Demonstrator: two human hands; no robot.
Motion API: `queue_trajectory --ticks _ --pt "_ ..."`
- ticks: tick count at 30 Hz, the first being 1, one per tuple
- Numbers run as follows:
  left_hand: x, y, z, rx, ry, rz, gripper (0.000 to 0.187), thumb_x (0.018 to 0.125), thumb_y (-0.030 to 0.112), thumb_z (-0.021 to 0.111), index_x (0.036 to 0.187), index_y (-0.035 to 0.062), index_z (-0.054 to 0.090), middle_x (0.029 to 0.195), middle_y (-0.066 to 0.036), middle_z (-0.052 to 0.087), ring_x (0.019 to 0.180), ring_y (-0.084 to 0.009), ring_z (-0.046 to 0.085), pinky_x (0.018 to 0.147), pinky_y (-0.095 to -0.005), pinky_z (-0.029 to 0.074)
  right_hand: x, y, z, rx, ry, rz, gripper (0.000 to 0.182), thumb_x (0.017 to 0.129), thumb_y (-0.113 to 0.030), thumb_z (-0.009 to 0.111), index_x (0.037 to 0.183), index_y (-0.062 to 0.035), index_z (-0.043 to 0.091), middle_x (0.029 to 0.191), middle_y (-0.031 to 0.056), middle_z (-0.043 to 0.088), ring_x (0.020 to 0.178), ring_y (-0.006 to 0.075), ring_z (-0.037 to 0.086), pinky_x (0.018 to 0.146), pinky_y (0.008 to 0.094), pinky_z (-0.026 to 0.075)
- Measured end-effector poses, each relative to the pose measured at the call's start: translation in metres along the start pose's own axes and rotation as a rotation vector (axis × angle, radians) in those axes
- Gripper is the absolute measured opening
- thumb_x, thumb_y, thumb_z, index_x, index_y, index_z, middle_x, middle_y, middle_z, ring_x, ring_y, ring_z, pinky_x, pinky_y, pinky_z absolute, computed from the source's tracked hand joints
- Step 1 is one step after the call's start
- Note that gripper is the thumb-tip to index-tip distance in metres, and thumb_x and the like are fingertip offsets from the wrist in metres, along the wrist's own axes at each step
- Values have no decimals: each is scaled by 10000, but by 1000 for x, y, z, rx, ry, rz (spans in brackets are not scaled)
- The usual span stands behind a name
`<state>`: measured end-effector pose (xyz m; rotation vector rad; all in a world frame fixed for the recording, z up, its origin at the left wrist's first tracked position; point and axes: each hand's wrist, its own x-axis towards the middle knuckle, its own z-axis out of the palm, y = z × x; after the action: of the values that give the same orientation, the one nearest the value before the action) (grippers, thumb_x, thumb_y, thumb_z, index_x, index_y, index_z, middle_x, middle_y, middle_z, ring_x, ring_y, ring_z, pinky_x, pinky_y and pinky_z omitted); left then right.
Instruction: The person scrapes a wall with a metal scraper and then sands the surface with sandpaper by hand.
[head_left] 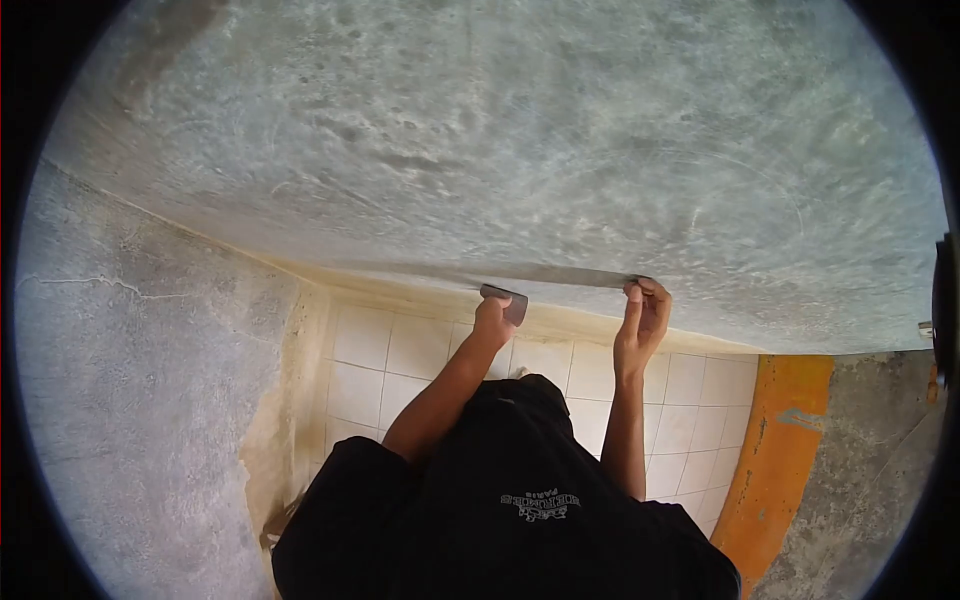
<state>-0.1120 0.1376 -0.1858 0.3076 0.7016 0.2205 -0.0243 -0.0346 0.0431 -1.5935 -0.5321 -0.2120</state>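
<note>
My left hand point(490, 326) is closed around a small dark rectangular flat piece point(516, 305), held close to the lower part of the grey wall point(560, 150). Along that wall runs a long, thin dark grey strip point(560, 273), stretching leftward from my right hand point(643, 325). The right thumb and fingers are pinched together at the strip's right end, against the wall surface. Between the two hands the strip lies just above the flat piece.
White square tiles point(405, 350) cover the floor below my arms. A second grey wall point(150, 320), cracked and with peeling patches near the corner, stands to the left. On the right is an orange painted band point(780, 460) beside a rough dark grey surface point(850, 480).
</note>
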Motion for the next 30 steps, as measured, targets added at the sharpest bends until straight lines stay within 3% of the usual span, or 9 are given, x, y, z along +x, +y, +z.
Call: queue_trajectory --ticks 3,6,9,12,13,16,19,22,30 --pt "9 -3 4 -138 54 -14 287 866 0 504 1149 46 526 1133 -81 576 1060 -249 567 946 -404 452 4 -1 -5 -144 -48 -70 159 936 -72 577 1074 -1 542 1005 86 572 904 142 544 847 287 436" --pt "9 -6 15 -198 16 14 291 865 -14 500 1149 47 525 1139 -83 575 1070 -254 565 950 -407 452 9 -8 -18 -439 -54 -335 272 870 -83 670 1097 -1 544 1145 132 512 1020 228 517 899 342 425" --pt "-15 -8 43 -143 26 47 319 842 -37 504 1149 50 516 1138 -84 570 1084 -257 558 972 -421 442 9 -16 -32 -658 218 -410 679 765 -179 791 1308 -22 415 1403 228 272 1257 352 352 981 498 365" --pt "24 -24 2 34 -130 79 334 821 -54 503 1137 55 512 1133 -82 563 1100 -261 547 996 -427 429 20 -20 -43 -715 290 -347 1119 688 -296 852 1481 -74 95 1486 249 -44 1386 448 58 1063 630 215" --pt "24 -26 9 -216 -95 -39 340 812 -60 501 1130 58 513 1128 -82 562 1104 -262 544 1001 -429 426 23 -22 -48 -736 232 -278 1338 654 -392 862 1483 -105 -148 1507 251 -138 1396 471 -131 1078 684 92" --pt "15 -28 21 -228 -145 16 353 796 -68 477 1122 66 511 1124 -80 558 1116 -272 536 1016 -438 416 36 -14 -60 -631 128 -271 1313 684 -477 818 1485 -77 -141 1511 243 -212 1401 456 -160 1087 675 51" --pt "6 -38 37 -223 13 69 387 775 -78 458 1131 67 506 1119 -80 562 1109 -282 541 1021 -446 414 38 -8 -67 -701 31 -199 1332 679 -580 773 1481 -83 -167 1497 245 -270 1392 449 -209 1081 681 39" --pt "9 -38 25 -256 -167 -22 420 754 -85 453 1138 75 507 1110 -78 567 1104 -283 545 1024 -445 414 34 -5 -74 -778 -9 -169 1308 690 -649 719 1485 -86 -154 1497 249 -265 1391 450 -211 1081 679 31" --pt "16 -49 11 -209 -144 30 311 767 -84 455 1026 80 505 1098 -83 565 1081 -292 551 993 -444 433 34 -6 -80 -772 -51 -117 1309 701 -680 687 1479 -57 -161 1488 274 -272 1371 443 -275 1049 656 -123"
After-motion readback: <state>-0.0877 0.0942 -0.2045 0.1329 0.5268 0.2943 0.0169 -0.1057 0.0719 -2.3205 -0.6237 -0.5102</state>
